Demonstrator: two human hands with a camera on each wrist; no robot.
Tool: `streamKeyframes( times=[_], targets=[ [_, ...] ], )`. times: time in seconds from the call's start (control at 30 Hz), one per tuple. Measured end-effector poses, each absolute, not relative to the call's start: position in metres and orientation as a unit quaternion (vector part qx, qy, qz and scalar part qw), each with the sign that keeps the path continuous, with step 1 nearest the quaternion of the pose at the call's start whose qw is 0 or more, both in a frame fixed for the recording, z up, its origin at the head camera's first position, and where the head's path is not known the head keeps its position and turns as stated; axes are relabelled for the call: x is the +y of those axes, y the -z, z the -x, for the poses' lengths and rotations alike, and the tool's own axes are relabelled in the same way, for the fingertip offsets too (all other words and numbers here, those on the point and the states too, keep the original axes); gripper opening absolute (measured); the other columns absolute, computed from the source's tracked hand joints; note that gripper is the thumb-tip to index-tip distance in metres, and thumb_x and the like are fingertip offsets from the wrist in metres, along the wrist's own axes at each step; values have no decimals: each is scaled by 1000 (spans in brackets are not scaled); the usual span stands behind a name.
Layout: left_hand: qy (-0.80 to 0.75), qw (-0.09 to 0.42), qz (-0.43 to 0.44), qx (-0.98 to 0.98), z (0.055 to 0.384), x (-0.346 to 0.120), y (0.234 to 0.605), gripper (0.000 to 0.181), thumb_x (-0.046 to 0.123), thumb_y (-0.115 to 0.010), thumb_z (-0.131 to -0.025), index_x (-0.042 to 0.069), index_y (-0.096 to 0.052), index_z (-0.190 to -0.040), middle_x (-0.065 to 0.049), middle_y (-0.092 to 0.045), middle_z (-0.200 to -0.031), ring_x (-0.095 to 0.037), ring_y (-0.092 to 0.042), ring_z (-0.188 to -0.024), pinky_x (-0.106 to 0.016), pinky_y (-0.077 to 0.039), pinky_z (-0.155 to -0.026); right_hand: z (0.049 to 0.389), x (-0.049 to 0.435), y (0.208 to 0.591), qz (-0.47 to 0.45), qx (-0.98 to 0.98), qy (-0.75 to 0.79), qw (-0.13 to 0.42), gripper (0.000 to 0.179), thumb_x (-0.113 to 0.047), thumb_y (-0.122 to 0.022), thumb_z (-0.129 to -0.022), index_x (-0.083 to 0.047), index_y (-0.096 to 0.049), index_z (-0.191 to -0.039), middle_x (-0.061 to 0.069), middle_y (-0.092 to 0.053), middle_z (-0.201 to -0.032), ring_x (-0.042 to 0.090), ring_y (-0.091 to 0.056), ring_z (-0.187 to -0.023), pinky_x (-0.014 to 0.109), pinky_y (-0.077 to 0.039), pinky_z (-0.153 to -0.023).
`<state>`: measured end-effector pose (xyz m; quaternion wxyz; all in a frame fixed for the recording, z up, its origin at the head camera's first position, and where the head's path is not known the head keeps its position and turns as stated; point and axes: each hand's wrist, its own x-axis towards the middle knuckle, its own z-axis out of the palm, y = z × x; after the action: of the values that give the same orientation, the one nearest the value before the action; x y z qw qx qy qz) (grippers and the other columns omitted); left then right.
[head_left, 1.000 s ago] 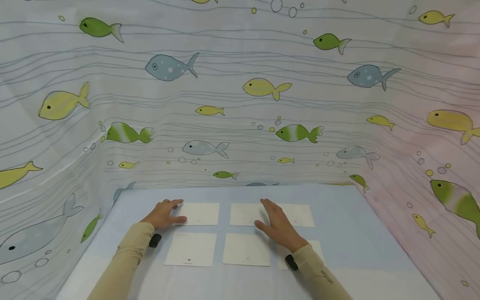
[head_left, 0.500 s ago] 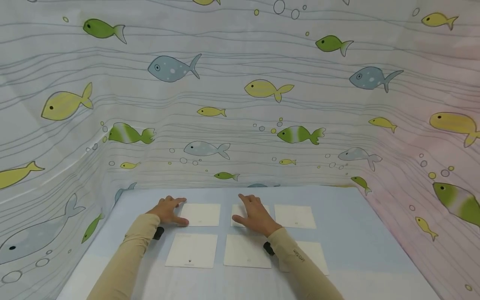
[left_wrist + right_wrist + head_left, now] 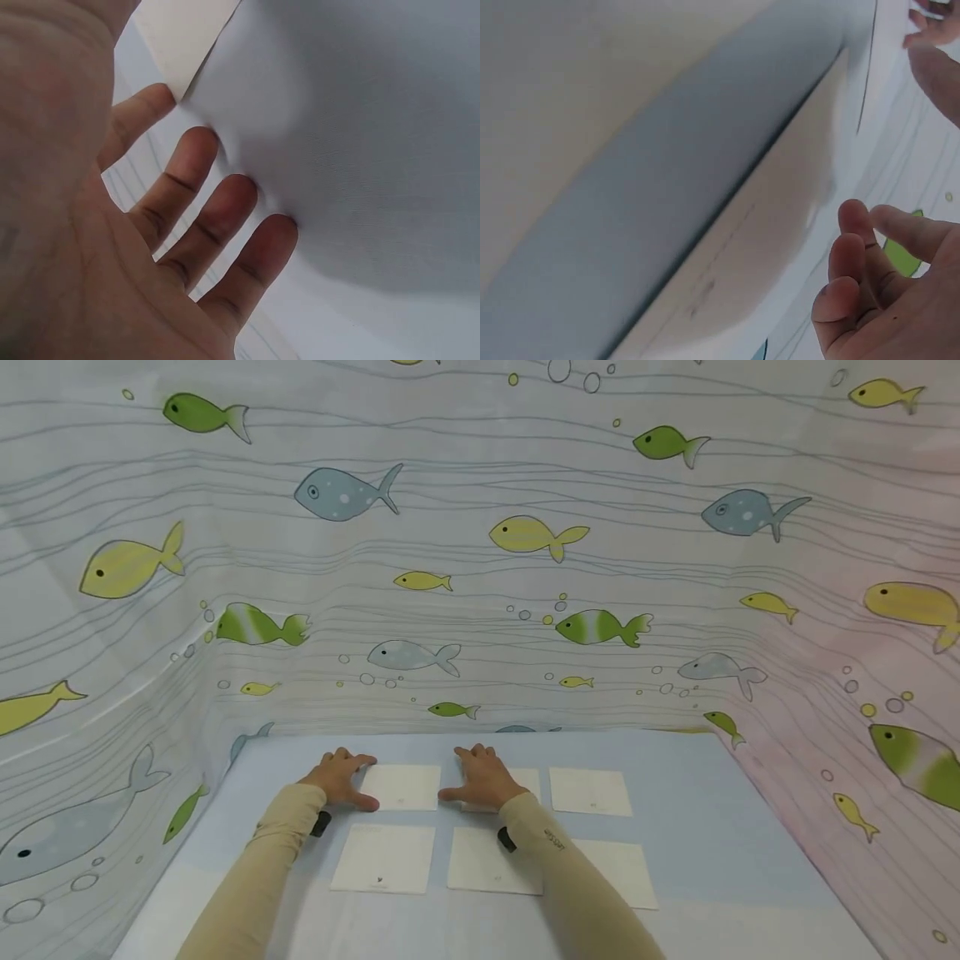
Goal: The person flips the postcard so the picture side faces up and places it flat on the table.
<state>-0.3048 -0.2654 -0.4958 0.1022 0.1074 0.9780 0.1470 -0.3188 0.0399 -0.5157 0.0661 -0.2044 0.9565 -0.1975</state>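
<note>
White cards lie flat on a pale blue cloth-covered table in two rows of three. My left hand [image 3: 337, 778] rests at the left end of the back-left card [image 3: 401, 787], thumb by its near corner and index finger by its far one. In the left wrist view a fingertip meets a corner of the card [image 3: 184, 37], while other fingertips press the cloth. My right hand [image 3: 480, 778] spreads over the left part of the back-middle card [image 3: 527, 783], its thumb pointing at the back-left card's right edge. In the right wrist view its fingers [image 3: 836, 300] are above a card, loosely bent.
The back-right card [image 3: 591, 791] lies beyond my right hand. In front are the near-left card [image 3: 384, 858], the near-middle card [image 3: 487, 860] and the near-right card [image 3: 624, 872], the last two partly under my right arm. A fish-patterned curtain [image 3: 480, 485] encloses the table.
My right hand has moved left from between the back-middle and back-right cards to the right side of the back-left card. The left hand has shifted only slightly right.
</note>
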Motion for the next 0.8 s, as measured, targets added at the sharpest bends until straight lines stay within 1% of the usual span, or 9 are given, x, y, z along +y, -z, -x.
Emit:
streamKeyframes(
  times=[0.2, 0.27, 0.43, 0.6, 0.8],
  targets=[
    [-143, 99, -108, 979, 306, -265, 499, 95, 53, -92, -65, 10, -56, -141, -21, -52, -123, -42, -47, -112, -62, -45, -93, 315, 21, 520, 200, 962, 164, 87, 99, -69, -77, -77, -13, -45, -153, 13, -48, -136, 28, -46, -122, 44, -42, -104],
    [-144, 95, -110, 979, 307, -264, 501, 95, 53, -92, -65, 10, -57, -141, -21, -52, -123, -41, -47, -112, -61, -45, -93, 315, 17, 520, 197, 964, 156, 85, 98, -69, -77, -76, -14, -47, -152, 13, -48, -133, 28, -46, -120, 44, -42, -102],
    [-159, 83, -112, 977, 308, -265, 504, 96, 53, -93, -64, 8, -56, -140, -22, -52, -122, -42, -47, -112, -61, -44, -94, 317, 11, 522, 183, 969, 140, 88, 94, -68, -78, -76, -17, -50, -150, 11, -48, -134, 27, -46, -120, 44, -42, -104],
    [-186, 67, -111, 974, 305, -267, 507, 96, 51, -94, -63, 9, -56, -141, -22, -54, -124, -43, -48, -113, -62, -43, -95, 317, 10, 522, 175, 967, 164, 88, 92, -64, -81, -75, -16, -52, -148, 12, -48, -133, 27, -47, -120, 44, -42, -104],
    [-199, 55, -103, 973, 304, -269, 512, 100, 55, -93, -62, 12, -54, -144, -21, -55, -128, -43, -49, -116, -64, -42, -96, 316, 12, 526, 173, 962, 196, 77, 90, -61, -84, -74, -16, -54, -145, 12, -51, -130, 26, -48, -117, 44, -42, -105]
  ],
)
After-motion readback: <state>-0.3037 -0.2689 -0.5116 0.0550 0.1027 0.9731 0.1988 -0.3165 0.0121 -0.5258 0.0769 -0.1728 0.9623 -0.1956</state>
